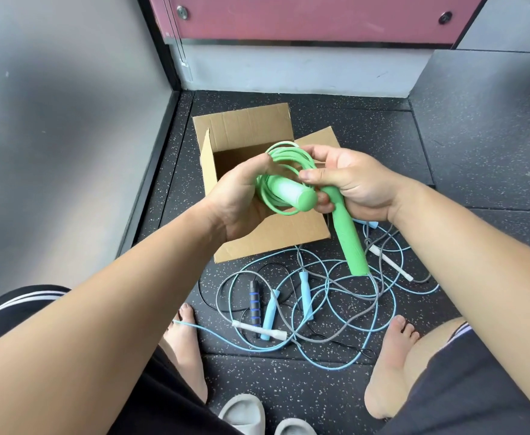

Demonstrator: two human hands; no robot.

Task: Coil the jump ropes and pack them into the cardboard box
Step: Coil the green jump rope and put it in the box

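Observation:
A green jump rope [284,180] is wound into a coil and held above the open cardboard box [251,127]. My left hand [241,199] grips the coil and one green handle from the left. My right hand [354,183] pinches the coil and holds the second green handle [350,243], which points down toward the floor. The inside of the box that I can see looks empty. On the floor in front of the box lies a tangle of light blue, grey and black jump ropes [317,309] with blue, white and black handles.
The floor is dark speckled rubber. A grey wall runs along the left, a pink panel and a white plinth stand behind the box. My bare feet [392,365] flank the rope tangle, and two pale slippers [244,416] lie near the bottom edge.

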